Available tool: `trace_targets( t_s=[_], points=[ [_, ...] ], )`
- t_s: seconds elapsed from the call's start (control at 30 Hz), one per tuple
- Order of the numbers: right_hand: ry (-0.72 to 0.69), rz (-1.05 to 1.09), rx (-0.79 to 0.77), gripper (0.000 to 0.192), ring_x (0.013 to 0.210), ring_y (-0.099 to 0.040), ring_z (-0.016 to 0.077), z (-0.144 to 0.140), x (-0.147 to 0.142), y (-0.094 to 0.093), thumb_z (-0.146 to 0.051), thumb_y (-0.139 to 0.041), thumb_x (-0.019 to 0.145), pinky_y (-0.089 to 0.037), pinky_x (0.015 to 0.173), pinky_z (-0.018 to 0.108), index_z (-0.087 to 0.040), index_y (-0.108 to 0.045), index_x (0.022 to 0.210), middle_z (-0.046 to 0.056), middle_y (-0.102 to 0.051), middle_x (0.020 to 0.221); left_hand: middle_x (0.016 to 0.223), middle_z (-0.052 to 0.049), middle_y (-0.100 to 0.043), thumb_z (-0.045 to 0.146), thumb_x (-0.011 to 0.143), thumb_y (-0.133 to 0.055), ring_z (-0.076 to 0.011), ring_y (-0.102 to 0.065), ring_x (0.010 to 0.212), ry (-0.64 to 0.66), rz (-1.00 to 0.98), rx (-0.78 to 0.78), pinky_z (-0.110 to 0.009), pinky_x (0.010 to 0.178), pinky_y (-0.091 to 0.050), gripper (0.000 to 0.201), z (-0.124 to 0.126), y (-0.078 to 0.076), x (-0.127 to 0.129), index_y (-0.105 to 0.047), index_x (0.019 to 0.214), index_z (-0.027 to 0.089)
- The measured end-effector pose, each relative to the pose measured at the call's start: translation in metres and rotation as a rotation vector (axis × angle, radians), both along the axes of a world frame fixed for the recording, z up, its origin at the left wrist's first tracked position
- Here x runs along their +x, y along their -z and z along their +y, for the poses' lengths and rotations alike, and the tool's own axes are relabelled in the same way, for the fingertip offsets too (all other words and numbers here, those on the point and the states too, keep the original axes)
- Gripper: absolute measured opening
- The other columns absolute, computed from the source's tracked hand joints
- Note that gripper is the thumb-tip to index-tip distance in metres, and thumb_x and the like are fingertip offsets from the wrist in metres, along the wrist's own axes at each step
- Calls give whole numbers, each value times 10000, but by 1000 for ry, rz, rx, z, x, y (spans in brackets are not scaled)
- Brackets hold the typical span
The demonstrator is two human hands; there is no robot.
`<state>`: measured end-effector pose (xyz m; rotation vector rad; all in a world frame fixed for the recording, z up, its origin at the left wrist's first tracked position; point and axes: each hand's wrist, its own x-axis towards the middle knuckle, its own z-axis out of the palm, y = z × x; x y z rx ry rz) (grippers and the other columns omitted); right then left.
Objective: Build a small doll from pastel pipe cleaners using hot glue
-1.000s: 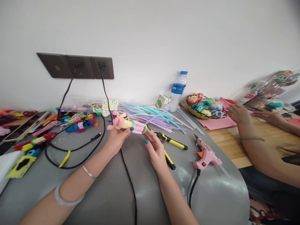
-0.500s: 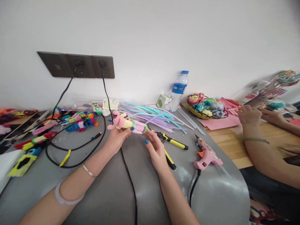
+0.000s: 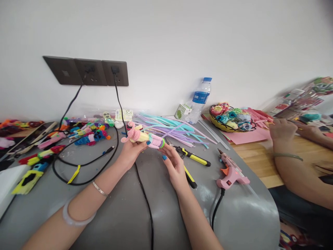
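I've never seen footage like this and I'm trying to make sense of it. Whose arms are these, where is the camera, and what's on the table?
The camera sits on a person's head, looking down at their own bare hands. The left hand and right hand together hold a pastel fuzzy-wire doll over a grey table. On the table lie loose fuzzy wires, yellow-handled pliers, a pink glue gun, black cables and finished figures. A water bottle stands by the wall. The arms at far right belong to another person.

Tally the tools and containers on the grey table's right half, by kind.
Glue gun: 1
Yellow-handled pliers: 1
Water bottle: 1
Small green carton: 1
Basket of fabric roses: 1
Total: 5
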<state>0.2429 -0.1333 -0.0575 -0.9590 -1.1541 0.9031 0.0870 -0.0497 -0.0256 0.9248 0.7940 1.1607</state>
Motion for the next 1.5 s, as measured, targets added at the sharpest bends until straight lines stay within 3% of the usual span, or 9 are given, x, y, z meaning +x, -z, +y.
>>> trace_targets(
  t_s=[0.3,0.5,0.77,1.33,1.5],
  points=[
    [2,15,15,393,1203,-659,264,1,3,11,-394,-611,948,-500,1063,454,-260,-609,1318,107,-676,1325,1020,-44,-727,356,550,-934,-234,-663,1024,21,11,-5,-340,842,-571,543,0,0,-1,-673,997,189],
    [-13,19,-33,348,1174,-679,259,0,4,6,-395,-615,950,-506,1061,461,-247,-630,1265,107,-700,1291,1025,-62,-731,380,549,-933,-253,-668,1021,27,-1,-32,-374,854,-568,531,2,2,-2,-690,977,180],
    [-12,5,-47,331,1126,-698,253,-2,2,2,-428,-611,953,-540,1008,424,-236,-644,1220,108,-728,1226,965,-60,-738,386,524,-953,-205,-670,906,28,-21,-41,-304,777,-536,498,1,1,-2,-733,910,161],
    [20,14,-105,349,1101,-696,279,-2,5,6,-481,-640,919,-541,988,449,-227,-645,1158,121,-745,1159,1074,-121,-759,416,576,-923,-287,-669,1040,84,14,-27,-367,846,-523,465,1,6,1,-768,921,145],
    [35,35,-109,351,1112,-691,272,-2,7,10,-469,-641,924,-530,1002,439,-232,-646,1183,118,-741,1176,1189,-132,-740,415,573,-925,-315,-645,1137,114,-11,6,-387,896,-517,436,4,6,7,-778,893,157]
  ],
)
